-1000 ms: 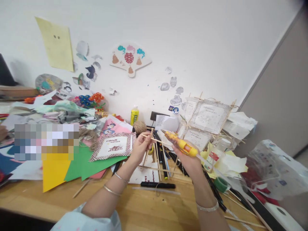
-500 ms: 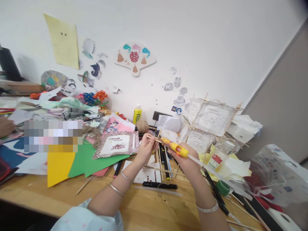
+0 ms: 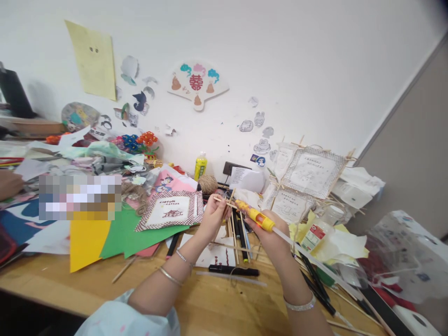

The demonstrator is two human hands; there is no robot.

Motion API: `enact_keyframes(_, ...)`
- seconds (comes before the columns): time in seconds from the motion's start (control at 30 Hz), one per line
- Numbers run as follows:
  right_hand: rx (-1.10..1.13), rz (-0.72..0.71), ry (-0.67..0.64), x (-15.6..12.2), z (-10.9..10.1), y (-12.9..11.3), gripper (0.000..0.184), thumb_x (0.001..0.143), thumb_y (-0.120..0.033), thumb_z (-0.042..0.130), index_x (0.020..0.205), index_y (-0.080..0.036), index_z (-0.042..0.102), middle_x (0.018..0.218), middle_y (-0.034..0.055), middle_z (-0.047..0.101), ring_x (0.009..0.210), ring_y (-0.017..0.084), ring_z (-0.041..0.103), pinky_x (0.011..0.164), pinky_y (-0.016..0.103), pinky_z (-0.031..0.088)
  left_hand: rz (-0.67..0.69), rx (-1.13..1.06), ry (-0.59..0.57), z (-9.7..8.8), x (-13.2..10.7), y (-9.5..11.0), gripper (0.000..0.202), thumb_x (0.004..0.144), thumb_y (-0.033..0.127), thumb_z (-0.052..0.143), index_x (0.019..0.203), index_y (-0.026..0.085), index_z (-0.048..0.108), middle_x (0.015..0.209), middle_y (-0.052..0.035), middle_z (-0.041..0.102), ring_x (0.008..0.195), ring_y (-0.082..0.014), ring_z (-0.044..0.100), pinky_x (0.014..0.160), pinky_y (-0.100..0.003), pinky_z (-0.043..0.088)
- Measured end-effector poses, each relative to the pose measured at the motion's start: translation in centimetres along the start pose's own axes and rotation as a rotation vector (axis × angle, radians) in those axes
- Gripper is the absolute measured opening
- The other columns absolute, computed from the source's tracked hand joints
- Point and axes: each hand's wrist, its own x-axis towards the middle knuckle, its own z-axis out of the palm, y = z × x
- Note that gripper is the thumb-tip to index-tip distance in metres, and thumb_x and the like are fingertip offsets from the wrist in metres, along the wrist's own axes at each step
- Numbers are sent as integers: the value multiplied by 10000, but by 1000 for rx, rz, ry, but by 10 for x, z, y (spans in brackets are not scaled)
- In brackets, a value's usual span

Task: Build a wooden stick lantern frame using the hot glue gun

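My left hand (image 3: 213, 218) pinches a frame of thin bamboo sticks (image 3: 227, 201) and holds it upright above the wooden table (image 3: 217, 303). My right hand (image 3: 271, 232) is wrapped round a yellow glue gun (image 3: 252, 214). The gun's nozzle touches the sticks where they cross. A clear glue stick (image 3: 308, 256) pokes out of the gun's back towards the right. Both wrists wear thin bracelets.
Black markers (image 3: 234, 270) and loose sticks lie below my hands. Green and yellow paper sheets (image 3: 115, 235), a patterned paper panel (image 3: 170, 211), a twine ball (image 3: 207, 184) and a yellow bottle (image 3: 200, 165) sit to the left and behind. Paper lantern panels (image 3: 308, 175) and plastic bags (image 3: 402, 252) crowd the right.
My right hand has swung the glue gun left, so its nozzle now meets the stick frame held in my left hand. The view has shifted slightly.
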Motion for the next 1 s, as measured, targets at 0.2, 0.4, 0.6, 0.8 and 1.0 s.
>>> enact_keyframes(0.2, 2, 2, 23, -2, 2, 0, 423, 788, -539, 517, 542, -198, 463, 512, -18, 499, 472, 113, 431, 470, 238, 289, 16, -1, -17, -2, 1, -2, 333, 788, 437, 592, 779, 217, 342, 479, 101, 444, 404, -66, 397, 419, -181, 267)
enact_keyframes(0.4, -17, 10, 20, -3, 3, 2, 439, 787, -564, 501, 547, -197, 472, 516, -9, 505, 484, 124, 444, 479, 245, 303, 25, 15, -16, -4, 1, -4, 309, 804, 428, 575, 769, 209, 360, 472, 96, 448, 415, -70, 416, 431, -190, 278)
enact_keyframes(0.6, -48, -4, 19, -3, -1, -2, 451, 796, -568, 492, 543, -196, 462, 531, -9, 509, 481, 115, 441, 475, 236, 285, 10, 7, -3, -5, 0, -4, 308, 801, 431, 578, 777, 214, 361, 488, 97, 444, 418, -68, 410, 433, -188, 281)
enact_keyframes(0.8, -129, -33, 58, 0, 3, -1, 463, 800, -582, 470, 536, -202, 464, 519, 0, 507, 470, 117, 437, 464, 238, 265, 5, 22, 22, -6, 1, -4, 297, 811, 424, 566, 794, 212, 359, 485, 95, 461, 401, -63, 392, 414, -180, 260)
enact_keyframes(1.0, -121, -18, 131, 16, -4, -4, 432, 784, -579, 484, 602, -192, 545, 567, 17, 549, 497, 127, 468, 473, 240, 284, 7, 19, -4, -6, 0, -5, 319, 798, 435, 582, 777, 212, 354, 502, 87, 474, 430, -67, 428, 436, -179, 293)
